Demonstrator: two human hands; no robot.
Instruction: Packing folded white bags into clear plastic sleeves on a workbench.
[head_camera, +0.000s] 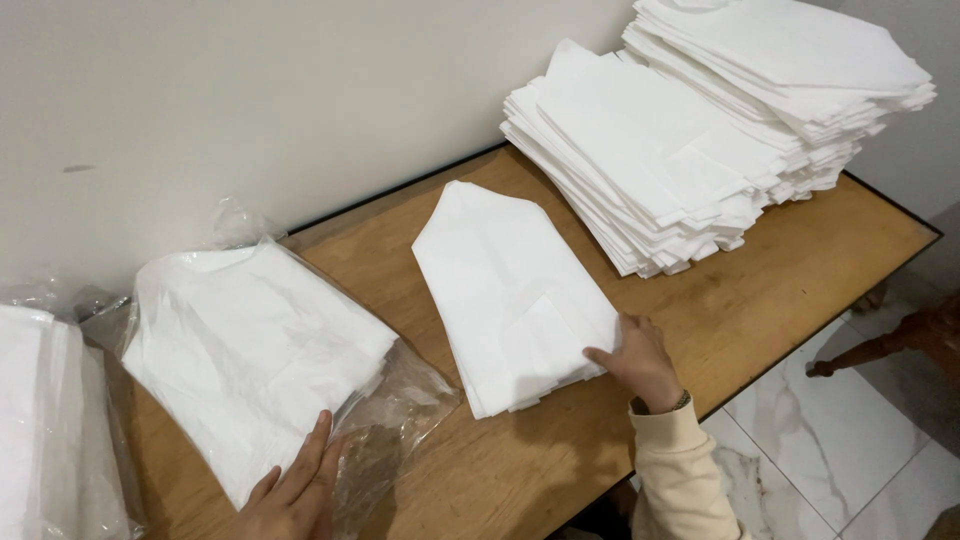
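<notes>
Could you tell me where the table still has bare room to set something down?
Bare wood shows along the table's front edge, between the right hand and the tall stacks, and in front between both hands. A narrow strip runs between the bagged pile and the folded pile. The left end, around the left hand, is crowded.

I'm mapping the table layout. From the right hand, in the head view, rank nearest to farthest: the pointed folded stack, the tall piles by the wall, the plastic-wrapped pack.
1. Pointed folded stack: touched by the right hand, table centre.
2. Plastic-wrapped pack: left, under the left hand.
3. Tall piles: far right corner.
</notes>
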